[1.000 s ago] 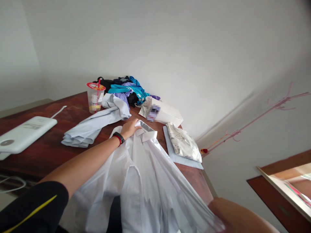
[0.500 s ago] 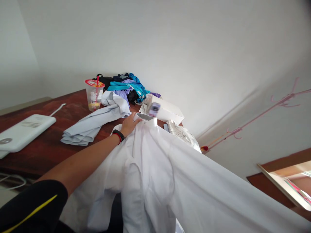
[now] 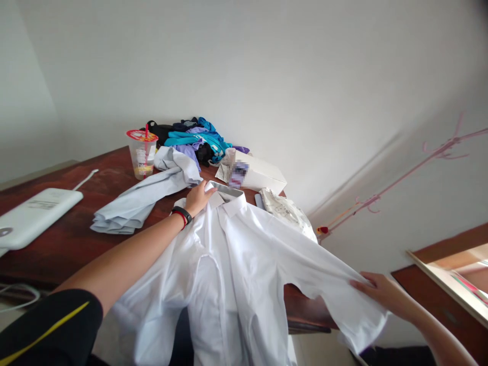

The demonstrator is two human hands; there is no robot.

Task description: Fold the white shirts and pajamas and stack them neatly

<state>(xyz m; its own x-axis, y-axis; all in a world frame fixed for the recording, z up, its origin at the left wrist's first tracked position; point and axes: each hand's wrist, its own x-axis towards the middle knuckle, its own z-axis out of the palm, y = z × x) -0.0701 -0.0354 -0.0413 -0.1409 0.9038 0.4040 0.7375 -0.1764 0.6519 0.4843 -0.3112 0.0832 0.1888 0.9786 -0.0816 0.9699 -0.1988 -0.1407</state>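
The left hand (image 3: 198,197) pinned the white shirt (image 3: 229,264) by its collar while the right hand (image 3: 377,292) gripped the stretched sleeve, which probably needed folding inward next.

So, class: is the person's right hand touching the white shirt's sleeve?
Touching. The head view shows the right hand lying on the outstretched sleeve of the white shirt, fingers pressed on the cloth near the cuff, with no gap between them.
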